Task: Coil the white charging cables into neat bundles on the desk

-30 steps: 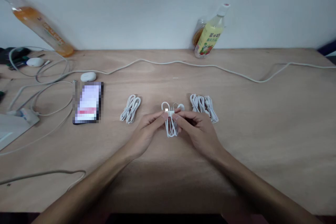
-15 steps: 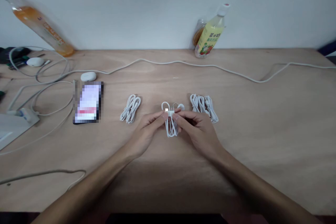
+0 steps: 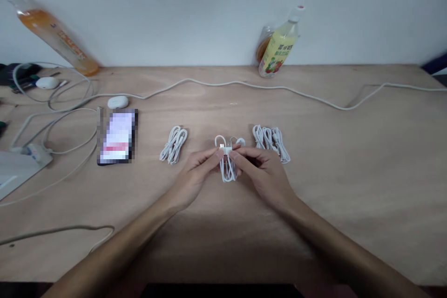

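Between my two hands is a coiled white charging cable [image 3: 228, 172], its loops hanging below the thumbs and its plug end between them. My left hand [image 3: 196, 170] pinches it from the left, and my right hand [image 3: 265, 172] pinches it from the right. A thin wire tie seems to stick up above the plug; its detail is too small to make out. Two bundled white cables [image 3: 173, 145] lie to the left of my left hand. Just behind my right hand rest several more white cable bundles [image 3: 268, 137], partly covered by it.
A phone [image 3: 118, 137] and a white earbud case [image 3: 118, 102] lie left. One long white cord [image 3: 216, 84] crosses the wooden table. By the wall stand an orange drink bottle [image 3: 57, 39] and a yellow-labelled bottle [image 3: 279, 49]. Tangled cords [image 3: 70, 111] fill the left side.
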A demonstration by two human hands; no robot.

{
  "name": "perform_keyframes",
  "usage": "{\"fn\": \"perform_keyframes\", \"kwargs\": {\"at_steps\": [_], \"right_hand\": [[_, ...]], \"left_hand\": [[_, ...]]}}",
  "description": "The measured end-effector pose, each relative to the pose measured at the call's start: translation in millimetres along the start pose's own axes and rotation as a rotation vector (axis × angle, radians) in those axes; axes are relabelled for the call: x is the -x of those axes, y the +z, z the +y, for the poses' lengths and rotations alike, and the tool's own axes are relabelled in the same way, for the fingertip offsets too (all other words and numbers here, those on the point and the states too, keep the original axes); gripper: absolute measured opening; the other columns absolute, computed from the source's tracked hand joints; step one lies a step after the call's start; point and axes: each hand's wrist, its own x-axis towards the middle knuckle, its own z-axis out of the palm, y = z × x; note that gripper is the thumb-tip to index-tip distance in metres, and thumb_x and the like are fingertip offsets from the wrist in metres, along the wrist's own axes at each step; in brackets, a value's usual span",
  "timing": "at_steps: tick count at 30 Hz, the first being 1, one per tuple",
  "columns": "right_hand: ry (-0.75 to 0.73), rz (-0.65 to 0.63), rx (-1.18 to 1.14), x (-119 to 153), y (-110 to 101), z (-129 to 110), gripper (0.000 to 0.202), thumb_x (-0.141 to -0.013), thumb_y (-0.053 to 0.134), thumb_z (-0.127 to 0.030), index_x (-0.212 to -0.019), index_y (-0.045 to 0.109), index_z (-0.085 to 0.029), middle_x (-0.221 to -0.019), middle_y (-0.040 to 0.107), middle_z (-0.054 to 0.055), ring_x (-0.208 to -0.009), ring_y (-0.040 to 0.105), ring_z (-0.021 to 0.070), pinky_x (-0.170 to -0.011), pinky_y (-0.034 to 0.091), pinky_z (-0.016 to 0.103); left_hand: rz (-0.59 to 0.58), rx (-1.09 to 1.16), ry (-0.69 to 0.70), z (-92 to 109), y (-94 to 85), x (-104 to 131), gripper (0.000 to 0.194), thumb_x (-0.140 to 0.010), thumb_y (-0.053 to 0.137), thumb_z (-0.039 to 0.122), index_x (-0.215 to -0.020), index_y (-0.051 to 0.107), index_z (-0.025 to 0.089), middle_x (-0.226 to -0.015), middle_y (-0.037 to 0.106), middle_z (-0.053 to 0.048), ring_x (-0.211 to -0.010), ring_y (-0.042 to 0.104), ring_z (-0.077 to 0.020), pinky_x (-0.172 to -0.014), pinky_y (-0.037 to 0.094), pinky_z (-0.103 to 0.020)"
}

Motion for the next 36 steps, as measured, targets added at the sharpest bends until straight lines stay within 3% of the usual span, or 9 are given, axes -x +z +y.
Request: {"fn": "perform_keyframes", "kwargs": {"at_steps": [11,19,36], "right_hand": [[0.008,0.058,-0.017,1.8,2.4,-4.9,0.028,-0.090,0.073,-0.040,-0.069,0.077,-0.022,-0.061,0.063,-0.001,-0.059,0.050,0.0132,-0.056,0.039,0.028],[0.001,0.120,-0.037,2.1,4.4,-2.7,0.026,-0.088,0.076,-0.040,-0.068,0.077,-0.023,-0.060,0.063,-0.001,-0.058,0.051,0.0135,-0.056,0.041,0.029],[-0.046,0.134,-0.023,4.3,4.6,-0.7,0.020,-0.090,0.076,-0.035,-0.074,0.083,-0.024,-0.077,0.080,0.003,-0.065,0.064,0.0160,-0.059,0.050,0.029]], "left_hand": [[0.004,-0.046,0.037,-0.1,0.7,0.7,0.035,-0.106,0.069,0.045,-0.128,0.084,0.022,-0.140,0.078,-0.012,-0.134,0.067,-0.0340,-0.114,0.052,-0.049],[-0.001,-0.029,0.054,1.8,2.8,0.9,0.038,-0.108,0.065,0.048,-0.124,0.085,0.019,-0.133,0.080,-0.013,-0.128,0.070,-0.0328,-0.110,0.054,-0.047],[-0.015,0.023,0.040,4.1,3.8,1.7,0.039,-0.107,0.067,0.049,-0.124,0.085,0.019,-0.134,0.079,-0.015,-0.129,0.069,-0.0343,-0.112,0.053,-0.049]]}}
